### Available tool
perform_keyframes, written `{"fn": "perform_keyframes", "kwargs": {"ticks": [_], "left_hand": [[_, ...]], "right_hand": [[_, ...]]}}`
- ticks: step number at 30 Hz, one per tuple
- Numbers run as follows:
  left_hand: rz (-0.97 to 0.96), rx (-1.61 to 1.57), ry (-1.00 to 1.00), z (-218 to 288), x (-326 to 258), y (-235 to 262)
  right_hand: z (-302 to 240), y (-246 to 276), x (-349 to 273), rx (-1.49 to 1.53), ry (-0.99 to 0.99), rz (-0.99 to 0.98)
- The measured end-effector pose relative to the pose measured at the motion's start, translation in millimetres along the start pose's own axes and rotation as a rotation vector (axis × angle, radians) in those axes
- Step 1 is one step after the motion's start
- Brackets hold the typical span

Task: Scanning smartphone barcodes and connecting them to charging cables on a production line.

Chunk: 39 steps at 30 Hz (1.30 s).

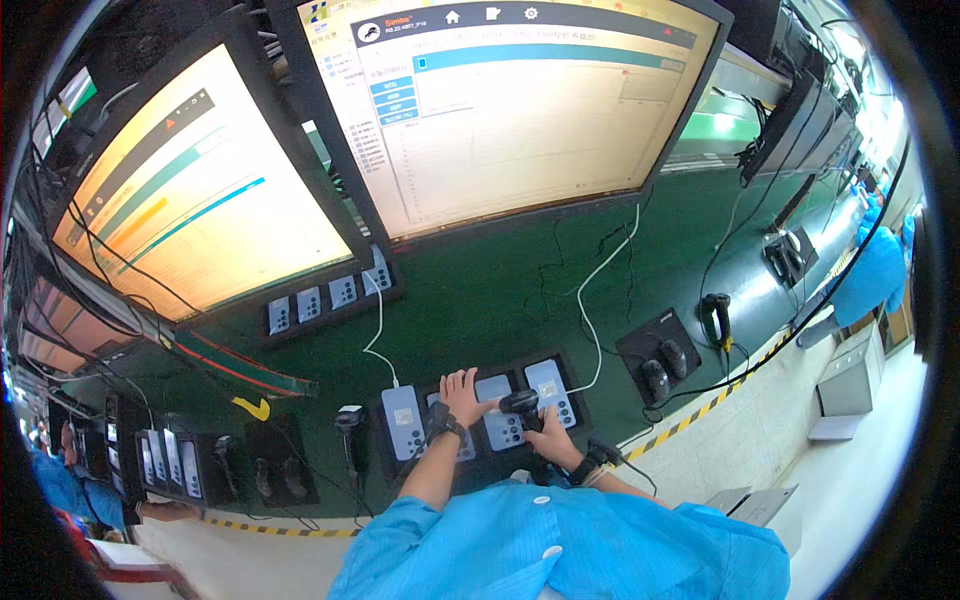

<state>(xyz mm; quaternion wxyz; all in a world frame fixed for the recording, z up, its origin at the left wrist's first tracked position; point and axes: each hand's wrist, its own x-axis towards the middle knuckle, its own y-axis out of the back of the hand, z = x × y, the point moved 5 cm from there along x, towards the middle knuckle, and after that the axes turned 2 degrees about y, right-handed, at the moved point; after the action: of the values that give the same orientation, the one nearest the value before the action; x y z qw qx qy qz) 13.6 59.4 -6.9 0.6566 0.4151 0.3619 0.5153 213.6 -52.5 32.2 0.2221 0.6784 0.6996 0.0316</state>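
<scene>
- Scanner (519,402): right hand (550,439) grasps its handle; head lies forward-left of these fingers, over a phone (500,430) pointing away lengthwise.
- Left hand (462,400): nearby, fingers released and spread.

green bench (480,300) with dark phone trays (515,378), black mats (647,343), handheld scanners (716,316), white cables (581,296)

We are in an electronics workshop (the phones (403,424) in rows say so): green bench (480,310), monitors (540,130), striped tape (690,415), blue-smocked co-workers (868,275).
</scene>
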Motion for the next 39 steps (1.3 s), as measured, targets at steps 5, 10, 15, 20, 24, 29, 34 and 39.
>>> {"fn": "perform_keyframes", "kwargs": {"ticks": [5,10,15,20,24,29,34,39], "left_hand": [[-0.021,0.016,0.013,-1,0,-2],[0.062,0.010,-0.015,-1,0,-2],[0.087,-0.009,-0.040,2,-2,0],[0.212,-0.023,-0.118,14,-13,10],[0.103,0.073,-0.263,33,-24,0],[0.141,0.114,-0.199,42,-22,-1],[0.077,0.125,-0.099,45,-12,-4],[0.187,0.094,-0.023,47,1,1]], "right_hand": [[-2,0,0,-0.002,0.039,0.010],[-14,1,-5,0.086,-0.042,-0.028],[-8,2,-6,0.091,-0.166,-0.053],[3,56,16,-0.124,-0.093,0.259],[21,116,51,-0.256,0.040,0.510],[68,137,89,-0.229,-0.100,0.474],[47,140,87,-0.614,0.159,0.634],[-7,105,71,-0.629,0.467,0.258]]}}
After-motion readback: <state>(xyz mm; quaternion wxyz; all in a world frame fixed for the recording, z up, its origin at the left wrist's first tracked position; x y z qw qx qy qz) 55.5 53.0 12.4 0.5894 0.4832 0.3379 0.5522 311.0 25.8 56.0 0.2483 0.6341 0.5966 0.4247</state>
